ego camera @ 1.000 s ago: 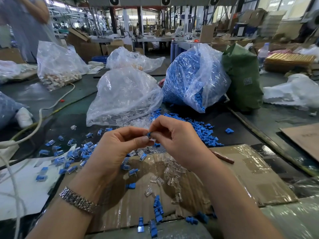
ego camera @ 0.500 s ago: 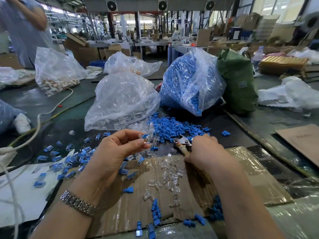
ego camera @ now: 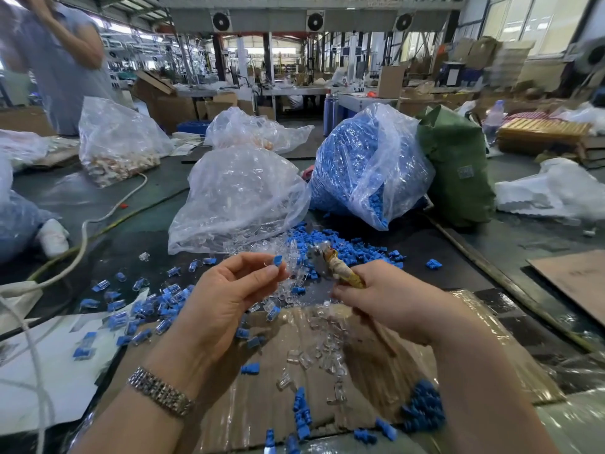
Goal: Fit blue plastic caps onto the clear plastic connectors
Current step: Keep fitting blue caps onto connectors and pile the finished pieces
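Left hand (ego camera: 229,290) raised over the middle of the table, thumb and forefinger pinching a clear connector (ego camera: 284,269) with a blue cap (ego camera: 277,260) showing at its top. Right hand (ego camera: 386,296) just beside it, fingers curled tight round the taped handle of a small tool (ego camera: 330,263), metal head pointing up and left toward the cap.

Probably feather-light, both pieces, of hard stiff plastic; smooth, so likely to slip or spring away under a careless squeeze. Best held by the flat sides of the connector, open end kept free, cap pressed straight on.

Loose clear connectors (ego camera: 327,348) scattered on the near cardboard (ego camera: 474,348); loose blue caps (ego camera: 353,247) heaped farther off, spilling from the blue-filled bag (ego camera: 366,165) on the right. Clear bag (ego camera: 239,198) to its left. Capped pieces (ego camera: 147,309) lying near left.
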Demonstrator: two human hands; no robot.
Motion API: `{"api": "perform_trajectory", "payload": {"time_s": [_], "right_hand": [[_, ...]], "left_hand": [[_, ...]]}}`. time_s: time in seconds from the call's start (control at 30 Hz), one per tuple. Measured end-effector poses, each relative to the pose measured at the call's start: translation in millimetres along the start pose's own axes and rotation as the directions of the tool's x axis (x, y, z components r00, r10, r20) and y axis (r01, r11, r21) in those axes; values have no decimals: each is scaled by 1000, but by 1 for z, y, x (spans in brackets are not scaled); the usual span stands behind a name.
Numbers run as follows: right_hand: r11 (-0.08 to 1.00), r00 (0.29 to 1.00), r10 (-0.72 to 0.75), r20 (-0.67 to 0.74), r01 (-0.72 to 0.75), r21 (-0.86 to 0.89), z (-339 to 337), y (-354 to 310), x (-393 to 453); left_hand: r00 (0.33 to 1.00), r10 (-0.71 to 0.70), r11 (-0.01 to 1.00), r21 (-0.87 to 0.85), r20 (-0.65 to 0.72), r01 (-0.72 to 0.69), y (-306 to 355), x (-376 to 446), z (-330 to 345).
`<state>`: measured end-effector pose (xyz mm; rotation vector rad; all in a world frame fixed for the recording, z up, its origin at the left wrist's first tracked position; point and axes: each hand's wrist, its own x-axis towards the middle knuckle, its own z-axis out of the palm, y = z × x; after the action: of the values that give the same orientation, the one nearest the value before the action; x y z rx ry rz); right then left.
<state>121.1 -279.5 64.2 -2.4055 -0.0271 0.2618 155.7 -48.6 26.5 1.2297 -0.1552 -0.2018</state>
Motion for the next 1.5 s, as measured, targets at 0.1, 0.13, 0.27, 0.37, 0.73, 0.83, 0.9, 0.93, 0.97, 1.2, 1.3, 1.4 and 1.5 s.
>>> {"api": "perform_trajectory", "payload": {"time_s": [0.1, 0.13, 0.27, 0.37, 0.73, 0.83, 0.9, 0.93, 0.97, 1.2, 1.3, 1.4, 1.5], "right_hand": [[991, 984, -90, 156, 74, 110, 6, -8, -6], [988, 979, -115, 167, 96, 118, 9, -11, -8], [976, 970, -162, 180, 131, 175, 11, -17, -12], [978, 970, -167, 175, 139, 157, 12, -21, -13], [974, 975, -153, 159, 122, 189, 19, -25, -10], [971, 978, -130, 161, 93, 219, 20, -25, -9], [974, 979, -128, 160, 94, 206, 21, -24, -8], [978, 979, -130, 160, 100, 185, 20, -24, -8], [980, 978, -134, 162, 107, 167, 19, -24, -9], [999, 996, -10, -84, 14, 41, -2, -1, -1], [967, 963, 148, -223, -188, -171, 3, 9, 12], [903, 934, 264, -243, -327, -277, 9, 17, 19], [839, 913, 328, -245, -400, -370, 11, 19, 20]], "left_hand": [[1000, 26, 999, -30, -13, -26, -1, 2, 0], [999, 35, 999, -21, -22, -35, -1, 2, 0], [997, 77, 997, 26, -26, -77, -3, 4, -2], [994, 111, 987, 116, -8, -110, -3, 3, -1], [959, 282, 919, 292, -12, -267, -5, -2, 8], [955, 293, 910, 317, -36, -268, -6, -1, 8], [954, 300, 900, 337, -15, -277, -6, -2, 8], [953, 301, 893, 352, -3, -281, -5, -2, 9], [952, 305, 886, 365, 2, -285, -5, -2, 9], [928, 371, 665, 687, 37, -293, 4, -6, 1], [914, 372, 374, 875, 163, -308, -3, -10, 6], [932, 271, 135, 949, 242, -286, -6, -12, 8], [953, 168, 48, 964, 250, -262, -8, -12, 5]]}}
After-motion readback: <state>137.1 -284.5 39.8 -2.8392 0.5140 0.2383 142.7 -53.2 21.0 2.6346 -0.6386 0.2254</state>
